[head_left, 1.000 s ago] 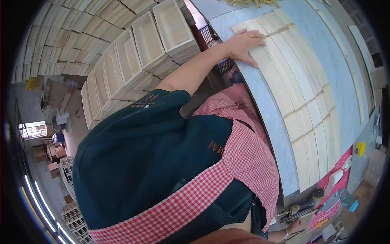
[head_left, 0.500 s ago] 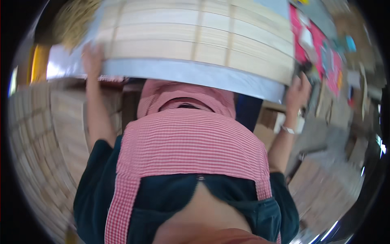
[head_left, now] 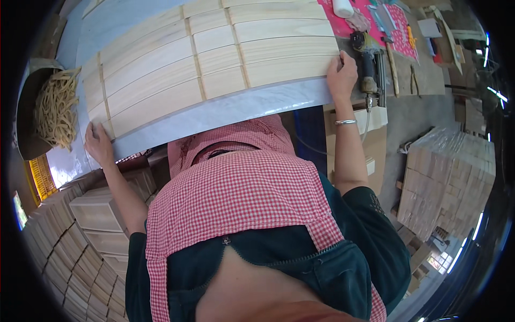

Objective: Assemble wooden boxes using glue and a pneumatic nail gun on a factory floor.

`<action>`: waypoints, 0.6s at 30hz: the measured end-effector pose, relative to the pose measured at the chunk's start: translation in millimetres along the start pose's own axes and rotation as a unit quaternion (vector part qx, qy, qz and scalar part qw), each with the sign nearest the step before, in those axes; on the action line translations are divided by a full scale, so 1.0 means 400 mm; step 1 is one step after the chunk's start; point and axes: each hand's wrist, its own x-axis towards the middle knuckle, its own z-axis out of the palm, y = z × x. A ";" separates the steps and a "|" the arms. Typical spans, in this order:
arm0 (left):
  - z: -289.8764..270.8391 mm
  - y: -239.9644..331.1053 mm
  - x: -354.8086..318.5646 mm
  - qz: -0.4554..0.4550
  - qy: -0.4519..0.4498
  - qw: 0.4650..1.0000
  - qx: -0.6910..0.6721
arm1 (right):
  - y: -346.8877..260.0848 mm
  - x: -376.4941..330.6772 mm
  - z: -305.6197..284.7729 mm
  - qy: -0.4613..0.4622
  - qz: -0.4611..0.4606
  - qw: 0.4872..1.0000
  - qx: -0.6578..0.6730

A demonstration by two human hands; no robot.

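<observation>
Pale wooden boards [head_left: 161, 102] lie side by side in long rows across the grey-blue tabletop in front of me, with narrow tan bands [head_left: 194, 53] running across them. My left hand [head_left: 100, 146] grips the near left corner of the boards, fingers bent against their end. At the opposite end my right hand [head_left: 343, 79] has its fingers curled against the near right corner, with a metal bangle on the wrist. The undersides of the boards and parts of the fingertips are hidden.
A dark round container [head_left: 27, 112] spills over with tan rubber bands [head_left: 56, 110] at the left. A power tool with a hose [head_left: 368, 70] and a wooden stick [head_left: 392, 70] lie right of my right hand. Stacked wooden boxes [head_left: 99, 212] stand lower left; a wrapped pallet stack [head_left: 448, 180] stands right.
The view has swung and the blur has cleared. The boards now slant down to the left in the picture. Both hands remain at the boards' ends.
</observation>
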 end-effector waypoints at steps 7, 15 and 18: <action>0.012 0.022 -0.008 -0.023 0.006 1.000 0.015 | -0.021 0.006 -0.014 0.003 -0.019 1.000 -0.010; 0.035 -0.029 0.061 0.019 0.029 0.997 0.075 | -0.013 0.057 -0.009 0.006 -0.052 0.998 -0.034; 0.062 -0.015 0.110 0.028 0.069 0.993 0.089 | -0.006 0.097 0.023 0.053 -0.075 0.996 0.001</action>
